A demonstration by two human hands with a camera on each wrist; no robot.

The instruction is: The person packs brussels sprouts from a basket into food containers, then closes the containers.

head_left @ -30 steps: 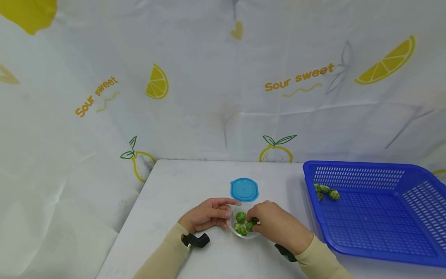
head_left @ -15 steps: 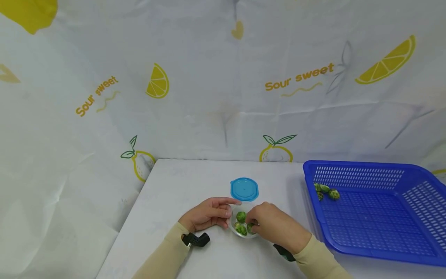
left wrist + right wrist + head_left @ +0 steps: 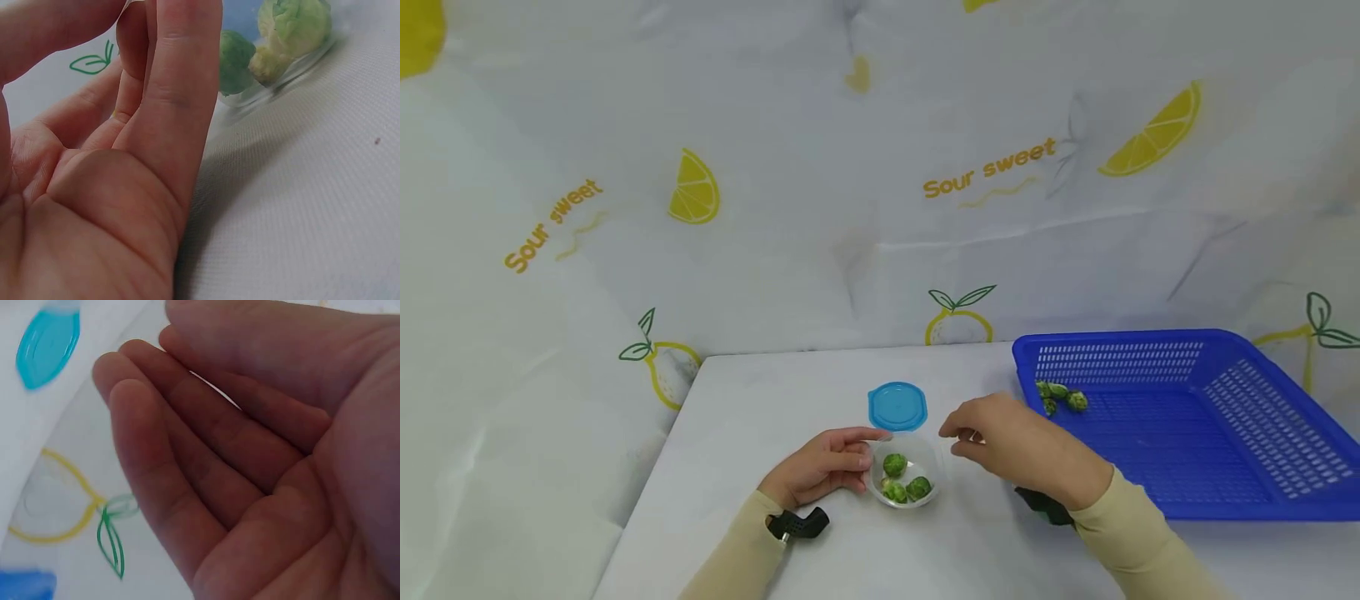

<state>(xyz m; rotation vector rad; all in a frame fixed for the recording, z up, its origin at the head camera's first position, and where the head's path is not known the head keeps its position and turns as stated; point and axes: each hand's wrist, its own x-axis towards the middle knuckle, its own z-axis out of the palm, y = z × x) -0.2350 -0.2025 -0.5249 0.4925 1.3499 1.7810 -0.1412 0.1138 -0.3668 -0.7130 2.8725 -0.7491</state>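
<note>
A small clear plastic bowl [image 3: 931, 457] sits on the white table with three Brussels sprouts [image 3: 894, 465] inside. My left hand [image 3: 822, 468] holds the bowl by its left side, the index finger along the far rim and the thumb at the near side. In the left wrist view, green sprouts [image 3: 294, 28] show beyond the fingers. My right hand [image 3: 1015, 440] hovers to the right of the bowl, apart from it. Its fingers are loosely bent, and the right wrist view shows nothing in the palm [image 3: 281, 531].
Just behind the bowl lies a blue lid [image 3: 897, 406]. A large blue basket [image 3: 1150, 442] stands at the right, with several Brussels sprouts [image 3: 1077, 401] in its far left corner. Behind the table hangs a white lemon-print cloth [image 3: 790, 267].
My right hand has let go of a Brussels sprout in the bowl and drawn back to the right. My left hand stays at the bowl. The head view has shifted toward the right.
</note>
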